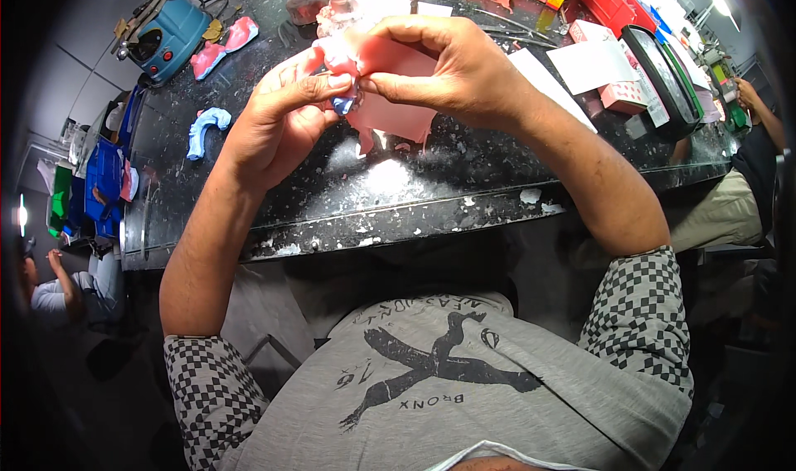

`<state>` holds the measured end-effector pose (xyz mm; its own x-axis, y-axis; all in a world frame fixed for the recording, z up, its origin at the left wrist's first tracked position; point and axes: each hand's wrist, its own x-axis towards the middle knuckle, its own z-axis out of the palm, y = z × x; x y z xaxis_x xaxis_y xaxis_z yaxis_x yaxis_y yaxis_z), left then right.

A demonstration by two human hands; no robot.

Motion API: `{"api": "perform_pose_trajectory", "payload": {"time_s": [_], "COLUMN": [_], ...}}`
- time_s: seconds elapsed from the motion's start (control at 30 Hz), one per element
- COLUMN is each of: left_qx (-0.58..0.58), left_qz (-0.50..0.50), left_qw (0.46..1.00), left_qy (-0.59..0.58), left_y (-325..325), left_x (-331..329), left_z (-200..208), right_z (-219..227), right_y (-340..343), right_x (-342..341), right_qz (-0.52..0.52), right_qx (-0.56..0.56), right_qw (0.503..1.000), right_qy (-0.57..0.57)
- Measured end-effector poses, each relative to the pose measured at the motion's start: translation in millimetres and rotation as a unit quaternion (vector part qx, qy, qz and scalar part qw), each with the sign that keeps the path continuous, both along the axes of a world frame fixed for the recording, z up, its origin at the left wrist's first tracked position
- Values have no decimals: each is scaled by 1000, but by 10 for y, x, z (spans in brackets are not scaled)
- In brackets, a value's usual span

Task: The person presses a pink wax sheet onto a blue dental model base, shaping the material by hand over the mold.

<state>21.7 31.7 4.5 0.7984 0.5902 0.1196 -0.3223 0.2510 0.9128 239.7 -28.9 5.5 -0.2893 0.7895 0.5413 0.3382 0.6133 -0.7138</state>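
Both hands meet above the dark bench top, around a small dental piece [342,104] with a blue part on its lower side. Much of it is hidden by fingers, so its full shape cannot be told. My left hand [286,110] is closed on it from the left, thumb pressed along its top. From the right, my right hand [448,69] pinches its edge between thumb and forefinger. Beneath my right hand lies a pink wax sheet [402,118], with ragged pink scraps at its lower edge. A blue horseshoe-shaped dental mould [203,131] rests left of my left hand.
At the far left stands a blue machine [170,40], with a pink-and-blue dental impression [224,48] beside it. A pink box [622,96], a black case [663,81] and papers crowd the right. White crumbs dot the bench's front edge [365,230]. Other people sit at both sides.
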Motion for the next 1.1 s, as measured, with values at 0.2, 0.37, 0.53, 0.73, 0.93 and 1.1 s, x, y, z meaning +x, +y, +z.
{"api": "perform_pose_trajectory", "payload": {"time_s": [0.2,0.37,0.53,0.73,0.93,1.1], "left_qx": [9,55,70,129,77,13], "left_qz": [-14,147,173,199,164,112], "left_qw": [1000,987,981,970,983,993], "left_qy": [-22,17,49,55,-4,-30], "left_y": [127,77,79,-26,-74,-84], "left_x": [-62,-13,-15,61,116,109], "left_z": [-31,22,21,-15,-11,-15], "right_z": [5,13,22,168,-30,-58], "right_y": [87,175,209,40,25,64], "right_x": [100,237,289,-38,-197,-99], "right_qz": [-81,-178,-328,-281,-127,-137], "right_qx": [79,21,72,132,129,94], "right_qw": [990,973,922,942,982,985], "right_qy": [-87,-148,-193,-125,-50,-40]}}
